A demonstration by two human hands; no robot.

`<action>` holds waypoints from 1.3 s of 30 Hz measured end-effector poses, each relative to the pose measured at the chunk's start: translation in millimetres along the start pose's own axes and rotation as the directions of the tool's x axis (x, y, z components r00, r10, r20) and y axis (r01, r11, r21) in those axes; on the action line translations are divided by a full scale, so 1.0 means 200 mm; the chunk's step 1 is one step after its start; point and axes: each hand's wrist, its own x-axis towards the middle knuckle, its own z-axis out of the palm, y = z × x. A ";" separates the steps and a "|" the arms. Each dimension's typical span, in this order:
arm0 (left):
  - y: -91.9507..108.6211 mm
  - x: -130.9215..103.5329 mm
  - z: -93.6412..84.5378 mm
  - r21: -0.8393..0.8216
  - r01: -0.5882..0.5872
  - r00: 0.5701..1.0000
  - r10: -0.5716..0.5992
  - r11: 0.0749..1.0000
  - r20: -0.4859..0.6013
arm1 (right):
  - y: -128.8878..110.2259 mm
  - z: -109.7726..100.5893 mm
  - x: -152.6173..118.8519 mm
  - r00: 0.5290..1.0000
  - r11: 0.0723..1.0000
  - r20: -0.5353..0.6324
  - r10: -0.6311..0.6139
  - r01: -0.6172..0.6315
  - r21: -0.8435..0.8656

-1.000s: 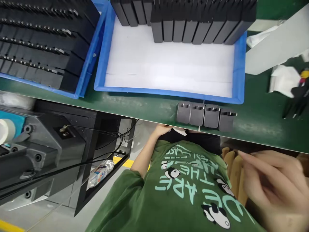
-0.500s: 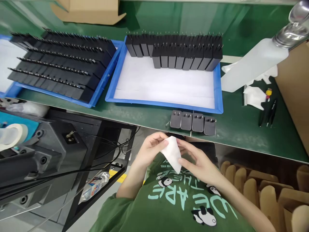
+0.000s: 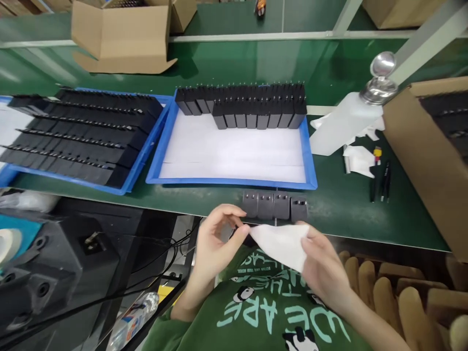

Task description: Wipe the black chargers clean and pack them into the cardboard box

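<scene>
Holding a white wipe (image 3: 281, 243), left hand (image 3: 215, 241) and right hand (image 3: 323, 268) both grip it closed. Four black adapters (image 3: 275, 206) wait untouched on the surface (image 3: 347, 214); the blue tray (image 3: 309, 161) sits mostly unfilled.

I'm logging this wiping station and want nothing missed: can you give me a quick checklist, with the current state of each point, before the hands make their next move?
1. White wipe cloth held by both hands: ok, left hand pinches one end, right hand the other.
2. Cloth unfolded flat: not ok, it is creased.
3. Four black plastic adapters lined up at the green bench edge: ok.
4. Blue tray with white liner has free space: ok, only the back rows are filled.
5. Black part under the cloth: cannot tell, mostly hidden.
</scene>
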 end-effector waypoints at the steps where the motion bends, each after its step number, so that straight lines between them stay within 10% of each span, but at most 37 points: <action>1: -0.01 0.02 -0.01 0.067 -0.104 0.994 0.105 0.992 -0.019 | -0.04 -0.06 -0.02 0.997 0.998 -0.045 -0.056 0.054 -0.043; 5: -0.02 0.14 0.00 0.349 -0.417 0.908 0.374 0.839 0.188 | -0.16 -0.30 -0.07 0.828 0.846 -0.310 -0.468 0.318 -0.428; 8: 0.04 0.24 0.07 0.426 -0.606 0.784 0.416 0.672 0.461 | -0.12 -0.36 -0.05 0.637 0.519 -0.179 -0.750 0.398 -0.757; 14: 0.13 0.34 0.27 0.467 -0.760 0.623 0.304 0.451 0.720 | 0.03 -0.28 0.08 0.761 0.324 0.227 -0.608 0.499 -0.804; 20: 0.11 0.36 0.31 0.451 -0.761 0.608 0.269 0.467 0.747 | -0.01 -0.34 0.04 0.670 0.164 0.570 -0.475 0.704 -0.691; 25: 0.11 0.36 0.30 0.474 -0.759 0.616 0.255 0.447 0.746 | -0.05 -0.37 0.03 0.714 0.457 0.223 -0.664 0.623 -0.635; 29: 0.11 0.35 0.30 0.466 -0.755 0.617 0.257 0.461 0.744 | -0.03 -0.36 0.07 0.471 0.372 -0.083 -0.878 0.565 -0.736; 31: 0.11 0.36 0.30 0.466 -0.743 0.623 0.243 0.480 0.743 | -0.01 -0.32 0.09 0.445 0.295 -0.020 -0.896 0.559 -0.775; 35: 0.09 0.36 0.30 0.464 -0.725 0.634 0.229 0.509 0.738 | 0.03 -0.25 0.10 0.613 0.162 0.382 -0.691 0.647 -0.745; 39: 0.08 0.37 0.30 0.448 -0.735 0.626 0.256 0.509 0.736 | 0.03 -0.25 0.10 0.596 0.054 0.585 -0.550 0.724 -0.687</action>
